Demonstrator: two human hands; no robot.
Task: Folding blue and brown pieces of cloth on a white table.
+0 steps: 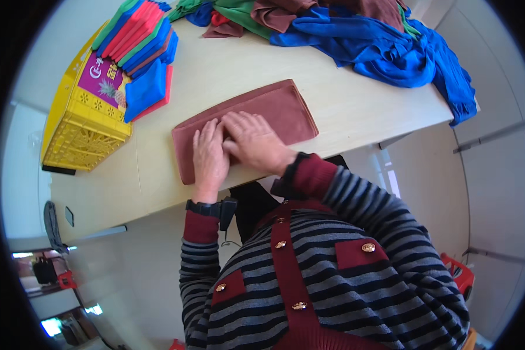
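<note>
Your folded maroon cloth lies flat on the pale wooden bench, close to its near edge and set at a slant, its far end climbing up and to the right. You have both hands down on its near-left half: your left hand is spread open, palm flat, fingers pointing away from you and pressing on the cloth, with the heel of the hand just at the cloth's near edge. Your right hand is open too, palm down and fingers splayed, lying right beside the left and partly over its fingertips, so neither hand grips anything; both simply rest flat on the fabric. A dark watch band sits at your left wrist, and your striped cardigan with maroon cuffs and gold buttons fills the lower part of the view. Out to the left, at the bench's end, a yellow plastic crate stands with a stack of folded cloths in blue, red and green piled on top of it, well apart from the maroon one. Along the far side, a loose heap of unfolded cloths, mostly bright blue with green and brown among them, sprawls across the bench and hangs over its right end.
</note>
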